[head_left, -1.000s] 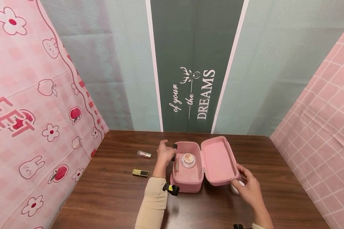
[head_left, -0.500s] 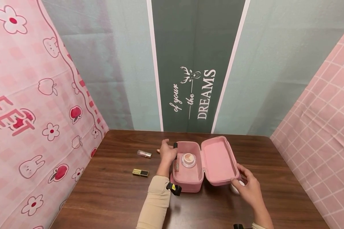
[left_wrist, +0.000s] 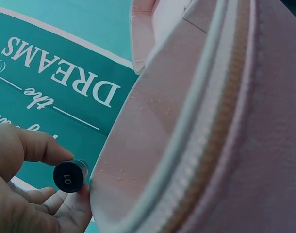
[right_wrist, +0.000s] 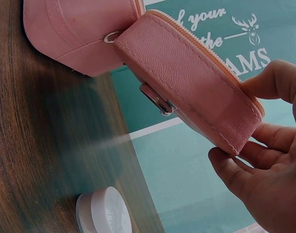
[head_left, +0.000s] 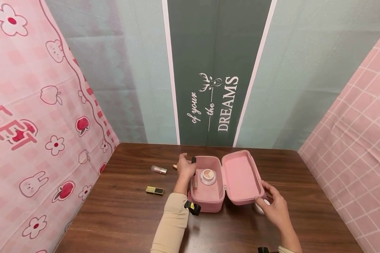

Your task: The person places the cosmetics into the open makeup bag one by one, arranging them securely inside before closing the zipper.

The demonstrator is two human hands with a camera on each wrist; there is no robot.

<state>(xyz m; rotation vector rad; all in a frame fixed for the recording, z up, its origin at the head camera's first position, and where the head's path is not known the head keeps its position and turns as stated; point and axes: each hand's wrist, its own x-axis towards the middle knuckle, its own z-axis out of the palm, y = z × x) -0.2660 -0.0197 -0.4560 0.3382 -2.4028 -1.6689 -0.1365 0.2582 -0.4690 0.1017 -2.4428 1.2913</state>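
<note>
A pink zippered makeup case (head_left: 206, 206) stands on the table with its lid (head_left: 242, 179) folded out to the right. My left hand (head_left: 185, 168) is at the case's left rim, thumb and fingers pinching a slim black-capped tube (left_wrist: 70, 175) marked 01 on its end. My right hand (head_left: 274, 205) grips the lid's near right corner, thumb on the zippered edge and fingers beneath, as the right wrist view shows. Inside the case lie a round jar (head_left: 208, 176) with a three-colour top and a small tube (head_left: 195, 184) along the left wall.
On the wooden table (head_left: 120, 211), left of the case, lie a clear lip gloss tube (head_left: 159, 170) and a gold-and-black lipstick (head_left: 154, 190). A gold-coloured tip (head_left: 175, 166) shows beside my left hand. A white-lidded round jar (right_wrist: 106, 211) stands below the lid.
My left hand has shifted slightly right, closer over the case's rim, with the tube still pinched. The gold-coloured tip has come into sight behind it. My right hand and the lid have stayed put.
</note>
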